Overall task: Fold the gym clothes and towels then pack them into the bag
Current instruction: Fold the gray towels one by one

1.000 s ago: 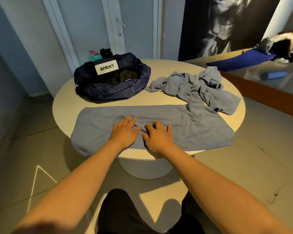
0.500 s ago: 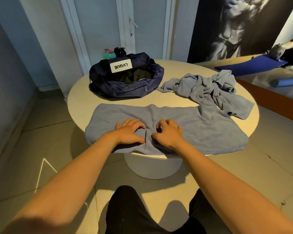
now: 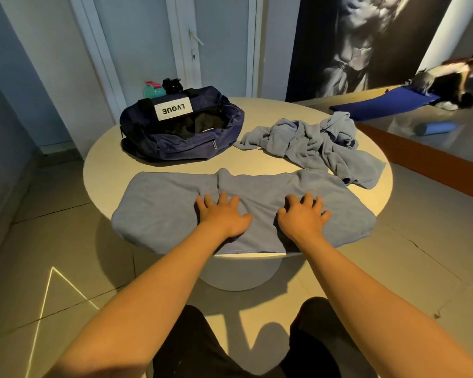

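Note:
A grey-blue towel (image 3: 159, 211) lies folded into a long strip across the near half of the round table (image 3: 271, 165), both ends hanging over the edge. My left hand (image 3: 221, 214) presses flat on its middle with fingers spread. My right hand (image 3: 302, 216) presses on the towel a hand's width to the right, fingers spread and slightly bent. A second grey-blue towel (image 3: 311, 140) lies crumpled at the back right. The navy gym bag (image 3: 180, 132) stands unzipped at the back left, with dark clothing inside.
A teal bottle (image 3: 153, 90) and a black bottle (image 3: 172, 84) stand behind the bag. A door is beyond the table. A blue mat (image 3: 380, 105) and a rolled blue mat (image 3: 434, 128) lie at the right by a low orange ledge.
My hands were close together bunching the towel's middle; now they have spread apart and flattened on it. A small ridge remains in the cloth above my left hand.

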Demonstrator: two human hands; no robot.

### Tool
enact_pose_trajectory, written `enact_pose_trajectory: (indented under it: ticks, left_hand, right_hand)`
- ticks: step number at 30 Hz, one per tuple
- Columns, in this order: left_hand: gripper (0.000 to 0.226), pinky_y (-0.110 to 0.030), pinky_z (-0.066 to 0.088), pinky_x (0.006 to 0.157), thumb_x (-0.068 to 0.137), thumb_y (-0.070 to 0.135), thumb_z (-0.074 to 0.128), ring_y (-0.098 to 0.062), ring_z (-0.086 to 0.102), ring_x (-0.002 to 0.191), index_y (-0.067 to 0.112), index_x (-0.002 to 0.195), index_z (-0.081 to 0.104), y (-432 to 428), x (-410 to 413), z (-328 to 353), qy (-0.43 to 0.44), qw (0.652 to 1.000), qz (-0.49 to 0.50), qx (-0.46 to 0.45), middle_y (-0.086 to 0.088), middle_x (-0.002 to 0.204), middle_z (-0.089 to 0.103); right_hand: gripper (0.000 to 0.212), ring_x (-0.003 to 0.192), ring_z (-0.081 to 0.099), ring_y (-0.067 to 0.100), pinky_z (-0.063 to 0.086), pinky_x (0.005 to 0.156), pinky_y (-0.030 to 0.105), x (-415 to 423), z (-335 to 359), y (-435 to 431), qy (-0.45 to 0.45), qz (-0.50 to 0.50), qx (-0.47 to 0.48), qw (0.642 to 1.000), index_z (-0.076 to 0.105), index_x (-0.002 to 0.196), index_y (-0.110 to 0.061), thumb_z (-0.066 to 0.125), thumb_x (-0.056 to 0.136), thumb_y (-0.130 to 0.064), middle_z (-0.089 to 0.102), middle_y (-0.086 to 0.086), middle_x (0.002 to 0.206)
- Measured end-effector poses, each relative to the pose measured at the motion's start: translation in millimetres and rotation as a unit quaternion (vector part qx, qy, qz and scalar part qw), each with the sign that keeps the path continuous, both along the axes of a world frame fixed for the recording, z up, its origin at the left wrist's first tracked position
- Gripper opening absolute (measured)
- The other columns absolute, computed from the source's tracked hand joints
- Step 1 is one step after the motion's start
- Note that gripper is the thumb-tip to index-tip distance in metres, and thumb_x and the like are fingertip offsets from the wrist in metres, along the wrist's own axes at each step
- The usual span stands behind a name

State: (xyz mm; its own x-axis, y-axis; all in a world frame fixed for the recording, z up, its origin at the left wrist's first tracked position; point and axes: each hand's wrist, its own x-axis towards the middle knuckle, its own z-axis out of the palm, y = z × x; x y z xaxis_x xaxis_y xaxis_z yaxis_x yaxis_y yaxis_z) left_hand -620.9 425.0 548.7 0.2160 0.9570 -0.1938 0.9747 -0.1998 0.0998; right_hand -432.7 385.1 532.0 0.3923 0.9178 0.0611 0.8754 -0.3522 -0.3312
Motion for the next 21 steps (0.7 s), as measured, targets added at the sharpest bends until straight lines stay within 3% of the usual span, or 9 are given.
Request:
enact_pose_trajectory:
  ticks: [3, 6, 8, 10, 12, 15, 17, 19, 21]
  left_hand:
    - [0.054, -0.058, -0.002, 0.12, 0.092, 0.053, 0.049, -0.037, 0.017, 0.149, 0.03, 0.141, 0.044, 4.4, 34.8, 16.4, -0.022, 0.995, -0.066, 0.067, -0.006, 0.156, 0.034]
    - [0.042, -0.049, 0.02, 0.117, 0.097, 0.046, 0.045, -0.024, 0.04, 0.137, 0.032, 0.136, 0.053, 1.2, 69.5, 9.4, -0.109, 0.98, -0.147, 0.076, 0.0, 0.146, 0.051]
    - [0.056, -0.053, 0.014, 0.12, 0.099, 0.06, 0.034, -0.027, 0.026, 0.149, 0.037, 0.15, 0.039, -2.3, 88.1, -3.1, -0.09, 0.984, -0.153, 0.031, -0.002, 0.162, 0.032]
    - [0.071, -0.056, -0.005, 0.122, 0.096, 0.073, 0.022, -0.027, -0.006, 0.156, 0.042, 0.159, 0.011, -3.8, 104.3, -12.0, -0.036, 0.988, -0.148, -0.022, -0.001, 0.17, -0.003]
    - [0.076, -0.057, -0.012, 0.12, 0.095, 0.077, 0.019, -0.026, -0.019, 0.154, 0.043, 0.159, -0.003, -4.7, 118.9, -13.0, -0.012, 0.987, -0.151, -0.044, 0.001, 0.168, -0.017]
    - [0.077, -0.058, -0.008, 0.121, 0.095, 0.072, 0.033, -0.027, -0.014, 0.155, 0.043, 0.159, 0.002, -3.4, 139.0, -9.2, -0.038, 0.986, -0.161, -0.036, 0.002, 0.169, -0.01]
    - [0.078, -0.057, 0.0, 0.122, 0.092, 0.063, 0.048, -0.027, 0.001, 0.155, 0.042, 0.158, 0.013, -2.8, 146.2, -8.1, -0.11, 0.983, -0.149, -0.009, 0.001, 0.169, 0.01]
    - [0.068, -0.054, 0.01, 0.122, 0.093, 0.057, 0.053, -0.025, 0.02, 0.151, 0.04, 0.154, 0.029, -0.7, 148.6, -8.9, -0.22, 0.968, -0.123, 0.004, 0.002, 0.161, 0.034]
    - [0.047, -0.046, 0.026, 0.118, 0.1, 0.05, 0.049, -0.024, 0.041, 0.141, 0.032, 0.143, 0.051, 2.9, 147.0, -7.2, -0.394, 0.916, -0.063, -0.031, 0.0, 0.147, 0.053]
  right_hand:
    - [0.041, 0.137, 0.029, 0.037, 0.024, 0.107, 0.051, 14.7, -1.1, -4.7, 0.019, 0.032, 0.0, 0.999, 0.054, 0.135, -0.028, 0.039, 0.1, -0.044, 0.04, 0.012, 0.148]
    - [0.035, 0.135, 0.032, 0.036, 0.029, 0.104, 0.045, 34.3, 5.9, -9.4, 0.04, 0.026, 0.073, 0.996, 0.063, 0.127, -0.025, 0.043, 0.101, -0.038, 0.044, 0.013, 0.142]
    - [0.035, 0.147, 0.014, 0.037, 0.022, 0.111, 0.05, 55.6, 5.4, -12.5, 0.033, -0.041, 0.064, 0.997, 0.058, 0.131, -0.027, 0.04, 0.102, -0.038, 0.026, 0.017, 0.158]
    - [0.036, 0.15, 0.002, 0.039, 0.014, 0.115, 0.055, 77.5, 7.5, -15.4, 0.047, -0.102, 0.006, 0.994, 0.053, 0.134, -0.03, 0.039, 0.102, -0.04, 0.014, 0.021, 0.163]
    - [0.032, 0.144, 0.018, 0.041, 0.019, 0.112, 0.056, 92.6, 10.6, -17.0, 0.046, -0.109, -0.059, 0.991, 0.054, 0.129, -0.031, 0.044, 0.099, -0.036, 0.03, 0.019, 0.153]
    - [0.024, 0.123, 0.044, 0.036, 0.029, 0.103, 0.048, 99.8, 18.4, -15.8, 0.02, -0.091, -0.049, 0.994, 0.064, 0.114, -0.023, 0.053, 0.093, -0.021, 0.049, 0.012, 0.126]
    - [0.019, 0.112, 0.05, 0.039, 0.03, 0.1, 0.045, 101.1, 23.2, -12.9, 0.038, -0.098, 0.016, 0.994, 0.065, 0.105, -0.016, 0.052, 0.092, -0.013, 0.051, 0.013, 0.122]
    - [0.024, 0.108, 0.051, 0.042, 0.032, 0.099, 0.046, 101.5, 29.9, -11.3, 0.043, -0.104, 0.099, 0.989, 0.063, 0.113, -0.012, 0.048, 0.094, -0.008, 0.048, 0.015, 0.125]
    - [0.034, 0.107, 0.054, 0.042, 0.038, 0.093, 0.044, 95.3, 42.3, -7.2, 0.052, -0.064, 0.203, 0.976, 0.061, 0.127, -0.011, 0.048, 0.097, -0.007, 0.049, 0.014, 0.129]
